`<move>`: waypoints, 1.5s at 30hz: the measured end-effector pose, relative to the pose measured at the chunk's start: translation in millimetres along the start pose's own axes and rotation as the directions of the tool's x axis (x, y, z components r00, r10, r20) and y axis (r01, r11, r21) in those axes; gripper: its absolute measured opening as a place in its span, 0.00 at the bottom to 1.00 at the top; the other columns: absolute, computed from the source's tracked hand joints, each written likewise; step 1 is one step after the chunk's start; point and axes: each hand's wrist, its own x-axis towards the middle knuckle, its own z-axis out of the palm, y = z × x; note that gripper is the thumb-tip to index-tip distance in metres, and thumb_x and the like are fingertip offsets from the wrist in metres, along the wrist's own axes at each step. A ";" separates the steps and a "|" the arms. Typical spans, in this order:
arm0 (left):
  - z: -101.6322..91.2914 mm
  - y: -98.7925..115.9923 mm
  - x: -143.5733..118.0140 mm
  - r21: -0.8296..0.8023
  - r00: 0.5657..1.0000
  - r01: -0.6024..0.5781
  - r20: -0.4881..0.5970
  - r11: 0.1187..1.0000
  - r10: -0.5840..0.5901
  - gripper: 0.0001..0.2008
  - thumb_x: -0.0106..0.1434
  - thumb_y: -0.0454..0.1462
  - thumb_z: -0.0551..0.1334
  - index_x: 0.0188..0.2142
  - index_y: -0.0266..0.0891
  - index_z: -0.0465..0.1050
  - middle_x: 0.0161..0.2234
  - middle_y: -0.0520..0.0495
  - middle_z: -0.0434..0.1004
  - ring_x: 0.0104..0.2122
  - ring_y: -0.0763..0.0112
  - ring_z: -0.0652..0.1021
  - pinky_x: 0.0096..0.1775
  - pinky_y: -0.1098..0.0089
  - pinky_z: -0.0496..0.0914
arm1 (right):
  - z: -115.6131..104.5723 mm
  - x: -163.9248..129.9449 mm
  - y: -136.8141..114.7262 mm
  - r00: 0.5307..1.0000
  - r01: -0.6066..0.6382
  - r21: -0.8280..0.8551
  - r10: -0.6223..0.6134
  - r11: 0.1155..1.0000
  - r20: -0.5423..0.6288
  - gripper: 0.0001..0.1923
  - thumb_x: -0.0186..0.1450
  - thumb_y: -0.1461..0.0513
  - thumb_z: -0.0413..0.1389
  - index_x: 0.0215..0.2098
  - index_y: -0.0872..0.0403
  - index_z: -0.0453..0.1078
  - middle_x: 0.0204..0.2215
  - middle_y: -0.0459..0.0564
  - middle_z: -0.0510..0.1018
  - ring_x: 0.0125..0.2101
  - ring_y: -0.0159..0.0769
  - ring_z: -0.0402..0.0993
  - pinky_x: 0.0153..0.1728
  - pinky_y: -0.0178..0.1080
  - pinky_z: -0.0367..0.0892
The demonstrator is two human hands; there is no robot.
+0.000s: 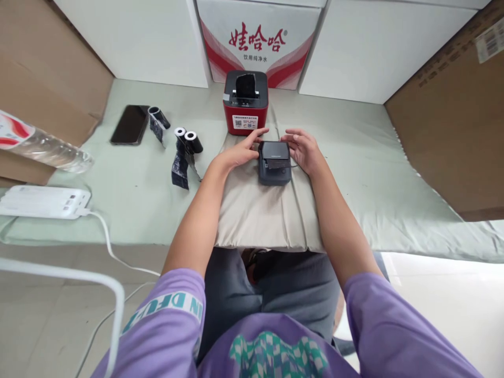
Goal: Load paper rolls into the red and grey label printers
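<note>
A small dark label printer (274,173) sits on the cloth-covered table in front of me, a dark strip at its slot and a thin cable by its right side. My left hand (244,149) is at the printer's left side, fingers stretched out and apart, the thumb near or touching its edge. On the other side, my right hand (305,151) is open with slightly bent fingers close to the top right corner; whether they touch it I cannot tell. Just behind stands a red and black receipt printer (246,113) with black paper sticking up from its top.
Left of my arms lie several black paper rolls (195,143), a phone (129,124) and a white power bank (47,202) with a cable. A water bottle (59,152) leans in from the left. Cardboard boxes (452,121) flank the table; a white-and-red carton (262,65) stands behind.
</note>
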 end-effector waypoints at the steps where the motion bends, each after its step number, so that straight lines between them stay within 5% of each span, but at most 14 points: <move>1: 0.4 -0.7 -0.8 -0.003 1.000 0.006 -0.014 1.000 -0.006 0.44 0.52 0.30 0.64 0.70 0.48 0.61 0.64 0.43 0.68 0.60 0.55 0.72 0.64 0.55 0.66 | -0.8 0.3 -0.2 1.000 0.000 -0.001 0.000 1.000 -0.001 0.25 0.55 0.45 0.69 0.44 0.45 0.70 0.41 0.49 0.82 0.53 0.48 0.78 0.48 0.48 0.78; 12: -0.6 2.6 -5.7 -0.059 1.000 0.016 -0.022 0.998 -0.017 0.41 0.53 0.33 0.69 0.67 0.46 0.67 0.63 0.42 0.71 0.59 0.51 0.73 0.63 0.52 0.66 | -0.2 -0.3 -1.8 1.000 -0.010 -0.005 0.010 1.000 -0.015 0.23 0.56 0.45 0.69 0.43 0.45 0.69 0.40 0.49 0.82 0.51 0.46 0.78 0.48 0.47 0.77; 16: 7.8 8.0 -5.3 0.019 0.981 0.031 -0.191 0.999 -0.027 0.26 0.63 0.43 0.66 0.60 0.44 0.71 0.53 0.42 0.77 0.54 0.56 0.76 0.53 0.58 0.71 | -1.1 1.6 -0.1 1.000 -0.003 -0.001 0.003 1.000 -0.006 0.23 0.55 0.46 0.69 0.42 0.45 0.70 0.38 0.48 0.81 0.50 0.45 0.79 0.48 0.46 0.77; 19: 15.9 5.6 0.1 0.103 0.922 0.070 -0.387 0.992 -0.025 0.14 0.68 0.48 0.63 0.45 0.41 0.74 0.39 0.45 0.77 0.43 0.64 0.77 0.44 0.65 0.71 | -1.7 3.1 1.1 1.000 -0.011 0.013 0.011 1.000 0.003 0.23 0.55 0.47 0.69 0.42 0.45 0.69 0.37 0.46 0.81 0.49 0.45 0.79 0.48 0.46 0.77; 22: 23.3 1.3 6.5 0.183 0.859 0.065 -0.510 0.981 0.038 0.18 0.68 0.49 0.62 0.28 0.41 0.67 0.27 0.50 0.70 0.33 0.69 0.73 0.37 0.68 0.67 | -0.6 3.1 0.5 1.000 -0.016 0.012 0.016 1.000 -0.002 0.22 0.55 0.47 0.68 0.42 0.46 0.69 0.37 0.46 0.81 0.48 0.44 0.79 0.48 0.46 0.77; 25: 28.3 3.5 7.1 0.243 0.826 0.043 -0.554 0.969 0.102 0.20 0.68 0.47 0.62 0.23 0.41 0.63 0.23 0.52 0.66 0.30 0.70 0.71 0.35 0.69 0.65 | 1.6 1.5 -1.4 1.000 -0.002 0.018 0.002 1.000 0.003 0.22 0.55 0.48 0.68 0.42 0.46 0.69 0.39 0.47 0.82 0.48 0.43 0.79 0.48 0.46 0.77; 32: 27.6 36.1 -10.3 0.459 0.923 -0.039 -0.323 0.888 0.208 0.09 0.62 0.42 0.66 0.35 0.39 0.82 0.33 0.47 0.80 0.37 0.65 0.75 0.42 0.66 0.68 | 4.1 -1.0 -3.8 0.999 0.033 0.042 -0.032 0.999 -0.010 0.24 0.54 0.48 0.68 0.44 0.45 0.68 0.45 0.47 0.81 0.49 0.43 0.78 0.47 0.46 0.77; 39: 14.0 61.3 24.9 0.650 0.992 0.023 -0.111 0.760 0.064 0.06 0.49 0.32 0.72 0.27 0.45 0.86 0.27 0.45 0.78 0.44 0.52 0.78 0.49 0.61 0.68 | -1.2 2.8 0.5 1.000 0.025 0.108 -0.026 0.994 0.005 0.25 0.53 0.49 0.68 0.44 0.44 0.67 0.42 0.45 0.80 0.45 0.40 0.78 0.46 0.44 0.77; 45: 13.4 63.4 61.7 0.749 0.987 0.084 0.027 0.657 -0.158 0.11 0.42 0.26 0.72 0.22 0.44 0.83 0.22 0.46 0.73 0.47 0.46 0.78 0.55 0.56 0.66 | -0.7 4.3 1.5 1.000 0.017 0.168 -0.018 0.986 0.005 0.24 0.50 0.52 0.70 0.42 0.46 0.69 0.40 0.45 0.79 0.41 0.37 0.78 0.43 0.41 0.76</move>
